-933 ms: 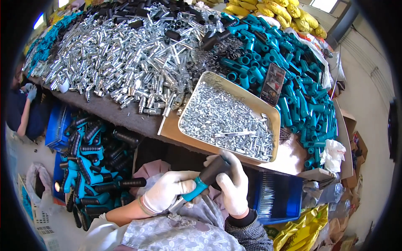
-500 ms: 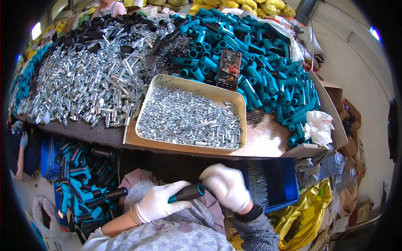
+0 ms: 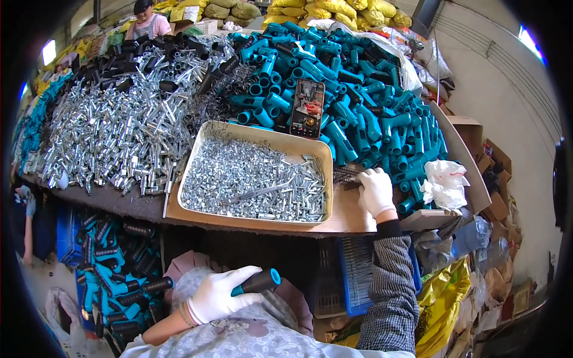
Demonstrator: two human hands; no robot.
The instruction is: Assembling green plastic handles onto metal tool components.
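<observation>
Reaching up from beside the handle, the right hand (image 3: 376, 192) is now hovering or resting at some small dark metal pieces (image 3: 345, 173) on the wooden board (image 3: 352, 219); its fingertips are bunching together, but I cannot tell whether they are pinching anything. Down over the lap, the left hand (image 3: 222, 296) is clamping its fingers around the handle (image 3: 260, 281), which is showing a black sleeve and a teal end ring and tilting up toward the right. On the table, a cream tray (image 3: 329, 185) is holding small silver parts, while a phone (image 3: 307, 108) is lying between it and a heap of teal casings (image 3: 342, 143). Silver tubes (image 3: 113, 137) are spreading leftward. Beyond, a person (image 3: 154, 25) is facing the heaps, and yellow sacks (image 3: 334, 11) are lining the back.
</observation>
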